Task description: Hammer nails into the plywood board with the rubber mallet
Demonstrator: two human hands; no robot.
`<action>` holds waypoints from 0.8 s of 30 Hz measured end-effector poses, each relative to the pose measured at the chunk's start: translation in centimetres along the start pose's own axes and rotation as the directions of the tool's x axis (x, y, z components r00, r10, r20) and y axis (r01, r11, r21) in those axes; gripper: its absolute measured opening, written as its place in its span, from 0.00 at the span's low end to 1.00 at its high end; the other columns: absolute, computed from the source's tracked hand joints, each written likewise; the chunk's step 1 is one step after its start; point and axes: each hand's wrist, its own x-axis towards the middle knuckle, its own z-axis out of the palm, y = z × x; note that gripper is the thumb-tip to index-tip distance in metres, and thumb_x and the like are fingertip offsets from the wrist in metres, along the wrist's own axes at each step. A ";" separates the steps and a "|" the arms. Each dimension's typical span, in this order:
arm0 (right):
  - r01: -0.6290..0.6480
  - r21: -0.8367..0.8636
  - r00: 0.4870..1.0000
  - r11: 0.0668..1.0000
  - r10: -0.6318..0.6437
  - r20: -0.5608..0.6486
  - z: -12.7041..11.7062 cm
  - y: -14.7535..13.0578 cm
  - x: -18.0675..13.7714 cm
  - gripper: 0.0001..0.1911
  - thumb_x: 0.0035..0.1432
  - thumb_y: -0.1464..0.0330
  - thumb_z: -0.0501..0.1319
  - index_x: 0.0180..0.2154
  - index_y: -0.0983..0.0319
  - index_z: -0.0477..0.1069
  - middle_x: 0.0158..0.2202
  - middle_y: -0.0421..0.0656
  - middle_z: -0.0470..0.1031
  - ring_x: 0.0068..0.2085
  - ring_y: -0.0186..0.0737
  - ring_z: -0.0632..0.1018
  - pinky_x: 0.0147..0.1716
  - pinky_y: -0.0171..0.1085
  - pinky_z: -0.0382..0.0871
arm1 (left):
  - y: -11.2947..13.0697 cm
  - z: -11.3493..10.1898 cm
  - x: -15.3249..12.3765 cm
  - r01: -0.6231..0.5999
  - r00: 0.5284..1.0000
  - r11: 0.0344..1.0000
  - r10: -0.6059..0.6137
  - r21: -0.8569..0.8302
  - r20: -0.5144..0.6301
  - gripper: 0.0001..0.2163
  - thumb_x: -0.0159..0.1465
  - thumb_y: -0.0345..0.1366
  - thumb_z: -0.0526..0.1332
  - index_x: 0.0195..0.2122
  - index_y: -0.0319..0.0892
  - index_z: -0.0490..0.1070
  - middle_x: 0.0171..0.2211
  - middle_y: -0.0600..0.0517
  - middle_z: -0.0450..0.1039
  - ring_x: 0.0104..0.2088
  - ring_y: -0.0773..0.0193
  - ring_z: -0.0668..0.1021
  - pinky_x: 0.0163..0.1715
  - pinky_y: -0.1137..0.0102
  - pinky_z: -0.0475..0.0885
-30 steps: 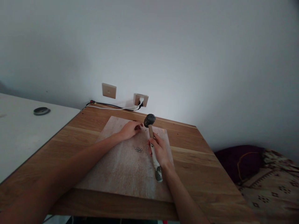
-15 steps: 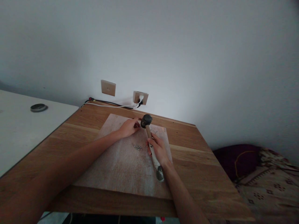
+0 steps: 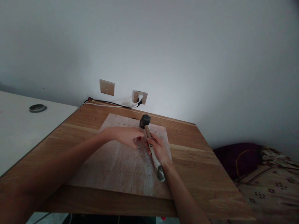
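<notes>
My right hand (image 3: pixel 158 147) is wrapped round the handle of a hammer (image 3: pixel 148 133). Its dark, blunt head points toward the wall, and the pale handle slants down over my wrist side, ending in a dark, worn tip. Left of the hammer, my left hand (image 3: pixel 126 136) hovers over a wooden board (image 3: pixel 121 168), thumb and fingers curved and apart, with nothing visible between them. Just below the fingertips lies a small pile of nails (image 3: pixel 138 147), partly covered by the hand. Along the board's far side several nails (image 3: pixel 121 125) stand as small dark specks.
The board rests on a wooden table (image 3: pixel 198 174) against a wall. Cables (image 3: pixel 105 105) run along the back edge to a wall socket (image 3: pixel 140 97). A white table (image 3: pixel 21 133) with a round dark-rimmed object (image 3: pixel 37 108) adjoins at left; patterned fabric (image 3: pixel 263 186) lies at right.
My left hand has moved from beside the hammer head back toward me, over the nail pile, and its fingers have spread. The right hand with the hammer has hardly moved.
</notes>
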 end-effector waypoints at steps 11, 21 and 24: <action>0.008 -0.014 0.999 1.000 -0.008 -0.036 0.0 -0.5 0.0 0.09 0.54 0.58 0.63 0.30 0.56 0.70 0.20 0.34 0.70 0.14 0.32 0.65 0.12 0.34 0.57 | 1.3 2.4 0.6 -0.027 1.000 0.999 0.027 -0.025 -0.005 0.08 0.54 0.22 0.63 0.29 0.44 0.74 0.27 0.55 0.77 0.28 0.62 0.77 0.29 0.69 0.68; 0.028 0.004 0.997 1.000 -0.028 -0.071 -0.4 0.0 0.1 0.09 0.55 0.58 0.63 0.30 0.57 0.70 0.24 0.35 0.71 0.15 0.31 0.65 0.12 0.34 0.59 | -6.7 2.2 0.6 0.196 0.740 0.894 -0.405 -0.403 -0.537 0.05 0.57 0.34 0.62 0.34 0.41 0.74 0.29 0.54 0.76 0.30 0.64 0.77 0.34 0.70 0.71; 0.041 0.014 0.996 0.999 -0.040 -0.075 -0.3 0.2 0.1 0.09 0.56 0.59 0.63 0.31 0.57 0.70 0.25 0.35 0.72 0.15 0.31 0.66 0.13 0.34 0.60 | -8.2 3.0 0.4 0.225 0.731 0.896 -0.414 -0.382 -0.542 0.06 0.56 0.34 0.62 0.34 0.42 0.74 0.28 0.54 0.77 0.29 0.64 0.77 0.33 0.70 0.72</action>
